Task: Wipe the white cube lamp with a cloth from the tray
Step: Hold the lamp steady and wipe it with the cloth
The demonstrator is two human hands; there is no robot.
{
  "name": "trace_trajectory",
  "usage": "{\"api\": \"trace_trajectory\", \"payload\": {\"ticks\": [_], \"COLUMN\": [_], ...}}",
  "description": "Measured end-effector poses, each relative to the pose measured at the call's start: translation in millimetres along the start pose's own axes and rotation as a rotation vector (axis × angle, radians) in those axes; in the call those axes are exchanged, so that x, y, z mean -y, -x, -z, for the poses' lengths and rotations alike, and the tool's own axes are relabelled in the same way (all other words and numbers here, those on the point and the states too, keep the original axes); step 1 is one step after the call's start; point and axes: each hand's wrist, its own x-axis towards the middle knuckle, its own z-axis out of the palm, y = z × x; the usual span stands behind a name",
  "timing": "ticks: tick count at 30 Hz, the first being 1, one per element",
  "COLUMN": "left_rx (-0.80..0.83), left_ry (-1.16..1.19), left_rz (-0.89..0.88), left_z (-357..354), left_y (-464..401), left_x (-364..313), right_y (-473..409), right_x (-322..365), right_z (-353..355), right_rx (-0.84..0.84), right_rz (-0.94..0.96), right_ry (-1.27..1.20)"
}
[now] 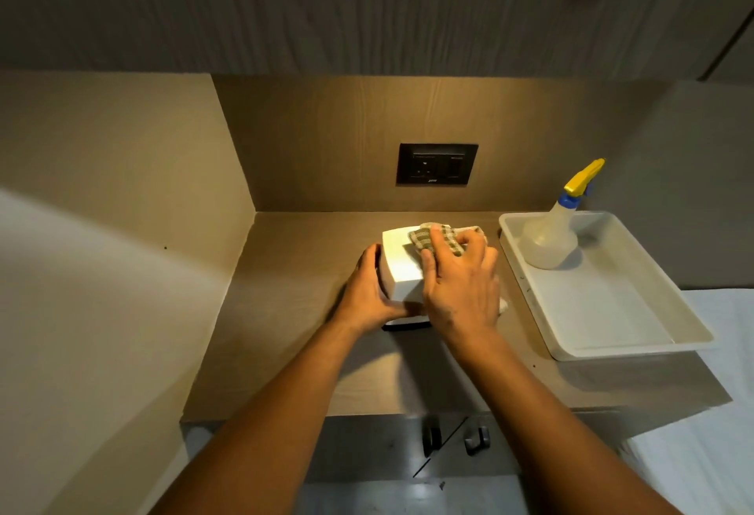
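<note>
Lamp [402, 265] braced by left hand [369, 290], clamped on its side, against sliding; cloth [440, 239] pressed flat on top under right hand [461, 282] for wiping.

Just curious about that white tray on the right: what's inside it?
The tray holds one spray bottle with a yellow trigger, standing at its far end. The rest of its floor shows bare; nothing there is covered.
</note>
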Motion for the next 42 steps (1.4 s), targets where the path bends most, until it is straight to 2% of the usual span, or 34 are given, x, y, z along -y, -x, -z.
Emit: {"api": "trace_trajectory", "payload": {"ticks": [5, 11, 15, 23, 31, 34, 36, 38, 40, 42], "left_rx": [0.0, -0.007, 0.008, 0.03, 0.035, 0.039, 0.107, 0.129, 0.059, 0.012], "left_ry": [-0.009, 0.059, 0.05, 0.019, -0.069, -0.146, -0.074, 0.033, -0.08, -0.095], "left_rz": [-0.035, -0.056, -0.039, -0.008, 0.021, -0.111, -0.083, -0.032, -0.089, -0.035], "left_z": [0, -3, -2, 1, 2, 6, 5, 5, 7, 3], "left_y": [0, 3, 2, 4, 5, 9, 9, 7, 4, 4], "left_x": [-2, -11, -7, -7, -12, -8, -13, -18, -15, -12], "right_y": [3, 15, -3, -73, -64, -39, -30, -30, -36, -48], "right_x": [7, 23, 22, 14, 50, 66, 61, 48, 33, 20], "right_z": [3, 9, 17, 7, 0, -3, -3, 0, 4, 6], "right_rx": [0.025, 0.115, 0.113, 0.323, 0.375, 0.36, 0.325, 0.292, 0.29, 0.321], "right_rz": [0.031, 0.168, 0.078, -0.02, 0.213, 0.303, 0.327, 0.299, 0.235, 0.13], "right_ry": [0.075, 0.108, 0.072, 0.157, 0.081, 0.062, 0.067, 0.053, 0.034, -0.009]}}
